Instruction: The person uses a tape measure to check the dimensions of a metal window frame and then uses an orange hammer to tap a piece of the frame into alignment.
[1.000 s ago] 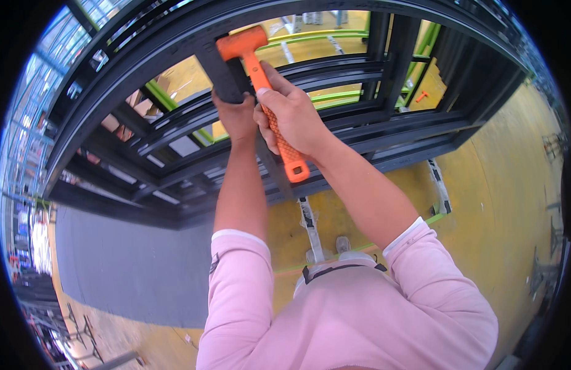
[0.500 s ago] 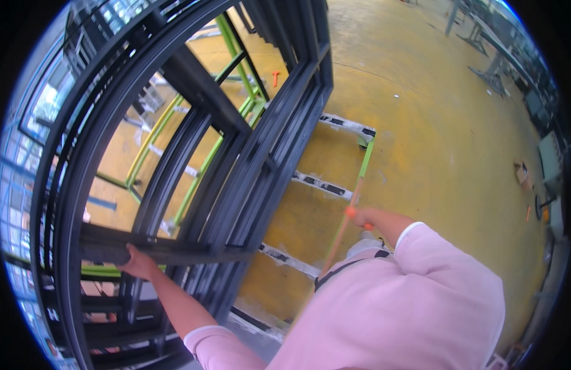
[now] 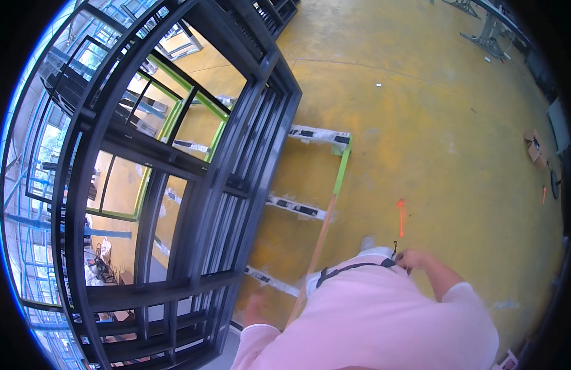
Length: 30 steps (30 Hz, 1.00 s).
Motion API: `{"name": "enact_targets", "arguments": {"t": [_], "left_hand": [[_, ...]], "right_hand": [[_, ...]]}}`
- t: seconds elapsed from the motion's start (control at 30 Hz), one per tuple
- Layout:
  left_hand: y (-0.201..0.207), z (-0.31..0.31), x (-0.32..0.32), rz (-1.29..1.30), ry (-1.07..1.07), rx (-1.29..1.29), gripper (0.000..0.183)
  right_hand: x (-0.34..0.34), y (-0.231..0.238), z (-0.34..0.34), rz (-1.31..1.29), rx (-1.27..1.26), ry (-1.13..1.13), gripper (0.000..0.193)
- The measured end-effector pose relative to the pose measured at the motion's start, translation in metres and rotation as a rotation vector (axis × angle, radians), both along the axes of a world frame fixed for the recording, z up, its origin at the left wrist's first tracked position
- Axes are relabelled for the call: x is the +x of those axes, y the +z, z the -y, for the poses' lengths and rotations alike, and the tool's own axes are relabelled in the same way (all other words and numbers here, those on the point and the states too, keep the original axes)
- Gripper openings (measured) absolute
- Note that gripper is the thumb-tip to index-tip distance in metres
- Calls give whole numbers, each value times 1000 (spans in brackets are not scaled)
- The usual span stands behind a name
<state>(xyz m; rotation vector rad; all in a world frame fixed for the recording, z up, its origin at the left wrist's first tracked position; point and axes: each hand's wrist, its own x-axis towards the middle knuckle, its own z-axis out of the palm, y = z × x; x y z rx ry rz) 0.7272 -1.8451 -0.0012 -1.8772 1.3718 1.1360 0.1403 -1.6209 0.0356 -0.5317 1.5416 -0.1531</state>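
My right hand [image 3: 411,259] is at my waist, fingers bent together beside the end of a black strap [image 3: 359,266]; what they hold, if anything, is hidden. A thin dark loop sticks up next to it. Ahead of that hand, apart from it, an orange hammer-like tool [image 3: 400,219] shows against the floor. My left hand [image 3: 256,306] is low beside my body, smeared by motion, near the right edge of a stack of black window frames [image 3: 205,285]. It looks apart from the frames, which lean upright at my left.
A low rack with padded crossbars [image 3: 301,207] and a green and wooden side rail [image 3: 342,174] extends under the frames. Farther right on the yellow floor [image 3: 445,123] lie an open cardboard box [image 3: 533,147] and a small orange object [image 3: 543,195]. Metal stands are at the far right.
My left hand has left the black frame's bar and dropped toward my side. My right hand has drawn back from the rail to my waist, and the orange tool is now apart from it.
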Motion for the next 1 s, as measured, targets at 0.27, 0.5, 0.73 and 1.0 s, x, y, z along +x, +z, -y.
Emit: {"name": "enact_targets", "arguments": {"t": [0.27,0.5,0.73,1.0], "left_hand": [[-52,70,-155,-68,-305,-133,31],[-28,205,-333,-360,298,-388,40],[-73,304,-506,-313,-366,-133,51],[47,433,-621,-663,-21,-419,46]], "right_hand": [[-50,-82,-23,-529,-381,186,31],[-170,-217,23,-692,-9,389,27],[-305,-174,147,-857,130,165,36],[-398,56,353,-1129,-911,437,65]]}}
